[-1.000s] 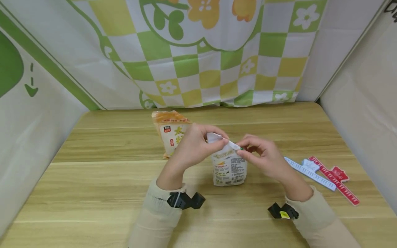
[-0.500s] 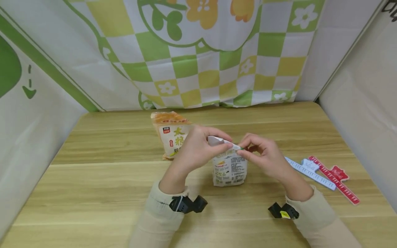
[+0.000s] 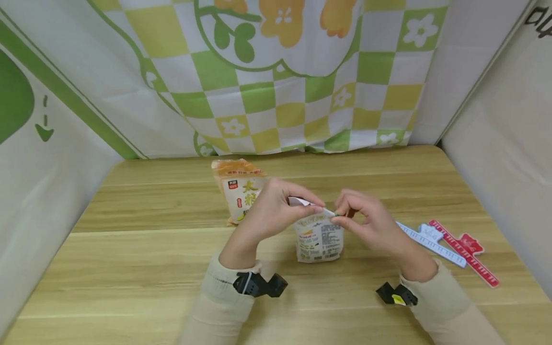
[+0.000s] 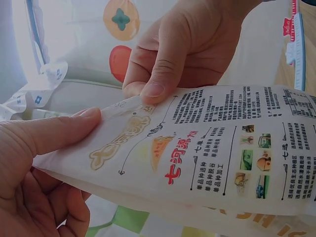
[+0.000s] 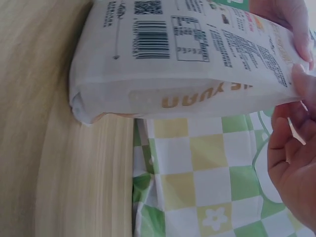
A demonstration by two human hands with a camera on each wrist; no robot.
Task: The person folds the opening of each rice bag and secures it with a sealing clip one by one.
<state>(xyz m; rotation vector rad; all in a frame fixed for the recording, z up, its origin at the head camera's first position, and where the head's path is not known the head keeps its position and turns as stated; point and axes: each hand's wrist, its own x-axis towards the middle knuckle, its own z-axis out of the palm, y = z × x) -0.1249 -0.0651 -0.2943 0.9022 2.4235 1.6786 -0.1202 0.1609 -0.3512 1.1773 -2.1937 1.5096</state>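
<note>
A white printed paper-like bag (image 3: 319,242) stands upright on the table, its top edge bent over. My left hand (image 3: 276,211) pinches that top at the left, thumb on the near face. At the right corner of the top, my right hand (image 3: 366,220) pinches the edge between thumb and fingers. In the left wrist view both the left thumb (image 4: 74,128) and the right thumb (image 4: 158,86) press on the bag's printed face. The right wrist view shows the bag's barcode (image 5: 151,39) and side fold. A small green spot shows by the right fingertips; what it is, I cannot tell.
Behind my left hand stands an orange and cream food bag (image 3: 237,194), partly hidden. To the right lie a light blue ruler-shaped clip (image 3: 431,235) and a red one (image 3: 470,247), close together. A checkered cloth (image 3: 293,105) hangs behind the wooden table (image 3: 142,273).
The white bag's top has come down lower under my hands. My left hand has shifted slightly right and down; both hands keep their grip. The view has tilted a little.
</note>
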